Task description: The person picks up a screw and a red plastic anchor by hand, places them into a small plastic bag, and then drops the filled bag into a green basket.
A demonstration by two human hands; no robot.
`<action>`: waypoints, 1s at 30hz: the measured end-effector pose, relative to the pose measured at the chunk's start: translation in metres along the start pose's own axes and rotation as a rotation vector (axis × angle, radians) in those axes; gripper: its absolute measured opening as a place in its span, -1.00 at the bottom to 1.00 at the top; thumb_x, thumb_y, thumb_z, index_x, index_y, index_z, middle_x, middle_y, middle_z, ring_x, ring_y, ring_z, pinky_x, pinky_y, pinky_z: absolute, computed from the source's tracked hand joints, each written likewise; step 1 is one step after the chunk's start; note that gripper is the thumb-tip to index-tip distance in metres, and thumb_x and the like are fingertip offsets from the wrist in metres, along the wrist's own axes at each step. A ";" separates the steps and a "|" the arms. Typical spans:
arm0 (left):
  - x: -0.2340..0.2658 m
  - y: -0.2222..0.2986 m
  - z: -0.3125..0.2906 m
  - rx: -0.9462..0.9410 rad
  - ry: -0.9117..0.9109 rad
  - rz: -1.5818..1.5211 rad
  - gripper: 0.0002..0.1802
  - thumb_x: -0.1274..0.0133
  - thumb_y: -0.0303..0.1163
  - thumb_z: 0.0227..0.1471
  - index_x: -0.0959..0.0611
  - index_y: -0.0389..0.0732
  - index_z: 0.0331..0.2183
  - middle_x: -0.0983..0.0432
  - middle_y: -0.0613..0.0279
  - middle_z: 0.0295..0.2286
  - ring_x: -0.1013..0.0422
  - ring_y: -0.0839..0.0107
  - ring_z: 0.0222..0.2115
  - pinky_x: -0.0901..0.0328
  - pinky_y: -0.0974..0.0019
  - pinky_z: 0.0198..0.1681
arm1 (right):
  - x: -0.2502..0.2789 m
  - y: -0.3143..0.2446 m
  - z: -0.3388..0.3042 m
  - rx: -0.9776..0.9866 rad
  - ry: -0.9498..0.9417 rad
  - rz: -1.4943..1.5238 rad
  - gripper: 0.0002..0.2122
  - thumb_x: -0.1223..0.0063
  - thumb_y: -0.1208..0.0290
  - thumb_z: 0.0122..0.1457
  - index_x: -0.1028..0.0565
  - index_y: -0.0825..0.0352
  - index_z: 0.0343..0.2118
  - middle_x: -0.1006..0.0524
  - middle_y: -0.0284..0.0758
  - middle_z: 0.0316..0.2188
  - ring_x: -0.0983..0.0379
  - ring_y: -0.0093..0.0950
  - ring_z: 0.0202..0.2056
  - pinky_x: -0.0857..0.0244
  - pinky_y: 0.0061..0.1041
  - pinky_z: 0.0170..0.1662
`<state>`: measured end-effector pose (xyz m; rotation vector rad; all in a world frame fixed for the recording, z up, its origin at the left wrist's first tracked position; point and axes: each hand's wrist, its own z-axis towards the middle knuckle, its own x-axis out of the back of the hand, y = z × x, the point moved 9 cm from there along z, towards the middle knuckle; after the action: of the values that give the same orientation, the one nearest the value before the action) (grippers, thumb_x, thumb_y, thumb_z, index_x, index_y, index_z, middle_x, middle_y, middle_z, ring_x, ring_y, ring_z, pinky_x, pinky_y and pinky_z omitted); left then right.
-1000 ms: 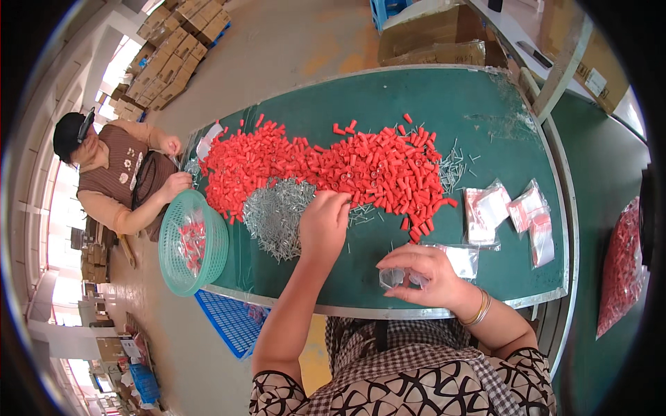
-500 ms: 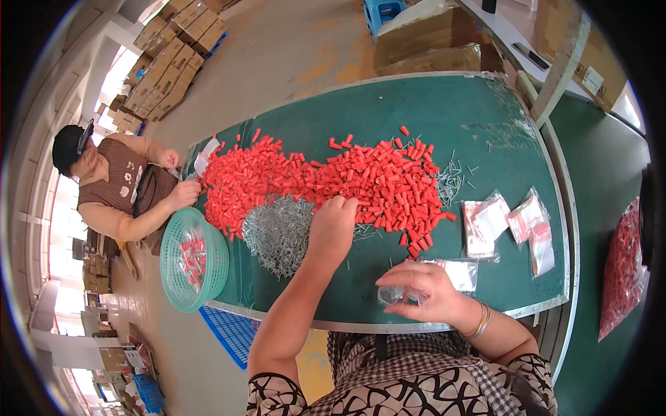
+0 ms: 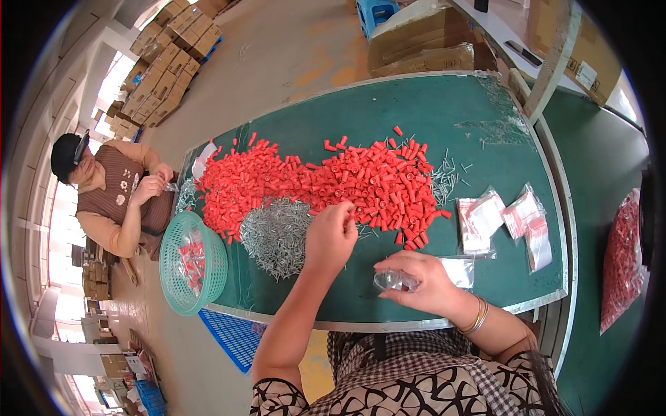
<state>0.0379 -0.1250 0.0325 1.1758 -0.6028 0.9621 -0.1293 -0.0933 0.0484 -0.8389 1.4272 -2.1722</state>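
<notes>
A heap of small red plastic caps (image 3: pixel 378 182) spreads across the green table (image 3: pixel 388 104). My left hand (image 3: pixel 331 237) is at the near edge of the heap, its fingertips pinched on what looks like one red cap. Beside that hand lies a mound of small grey metal screws or nails (image 3: pixel 276 236). Close to the table's front edge, my right hand (image 3: pixel 423 281) holds a crumpled clear plastic bag (image 3: pixel 395 279) between thumb and fingers. Whether anything is inside this bag I cannot tell.
Flat clear bags (image 3: pixel 479 225) lie at the right, with loose grey pins (image 3: pixel 447 179) behind them. A green basket (image 3: pixel 208 295) holding a bag of red caps stands at the left corner. Across there, a co-worker (image 3: pixel 118 187) handles something small. A filled bag (image 3: pixel 621 263) is far right.
My left hand has drawn slightly toward me, away from the caps. My right hand has turned a little with the clear bag. The co-worker's hands have come together.
</notes>
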 end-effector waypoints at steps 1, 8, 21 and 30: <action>0.005 0.009 -0.003 -0.006 -0.005 -0.005 -0.68 -0.08 -0.57 -0.14 -0.54 -0.22 -0.23 -0.48 0.13 -0.45 -0.43 0.15 -0.46 -0.34 0.17 -0.39 | 0.002 0.008 0.001 -0.064 0.007 -0.023 -0.61 -0.33 0.45 -0.17 -0.52 0.26 -0.19 -0.54 -0.28 -0.30 -0.51 -0.32 -0.28 -0.40 -0.43 -0.24; 0.039 0.079 -0.047 -0.146 0.030 -0.422 -0.76 -0.07 -0.72 -0.18 -0.59 -0.26 -0.37 -0.50 0.15 -0.46 -0.43 0.36 -0.53 -0.32 0.39 -0.44 | 0.001 0.023 -0.001 -0.164 0.057 -0.028 -0.62 -0.31 0.44 -0.15 -0.52 0.28 -0.19 -0.53 -0.27 -0.30 -0.50 -0.29 -0.27 -0.39 -0.42 -0.21; -0.015 0.023 0.005 -0.094 -0.060 0.078 -0.74 -0.13 -0.51 -0.12 -0.55 -0.21 -0.27 -0.44 0.07 -0.40 -0.43 0.08 -0.38 -0.33 0.13 -0.33 | 0.003 0.020 -0.004 -0.163 0.071 0.004 -0.63 -0.33 0.51 -0.17 -0.53 0.30 -0.20 -0.54 -0.30 -0.34 -0.50 -0.41 -0.29 -0.38 -0.50 -0.21; -0.035 0.012 0.015 -0.099 -0.130 0.259 -0.84 -0.07 -0.50 -0.09 -0.50 -0.28 -0.37 -0.40 0.04 -0.46 -0.40 0.04 -0.38 -0.32 0.08 -0.31 | 0.007 0.025 -0.004 -0.208 0.098 0.034 -0.64 -0.32 0.51 -0.16 -0.53 0.29 -0.21 -0.54 -0.30 -0.35 -0.50 -0.38 -0.31 -0.38 -0.49 -0.23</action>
<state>0.0115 -0.1495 0.0141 1.0939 -0.9140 1.0662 -0.1369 -0.1044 0.0259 -0.7801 1.7268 -2.0905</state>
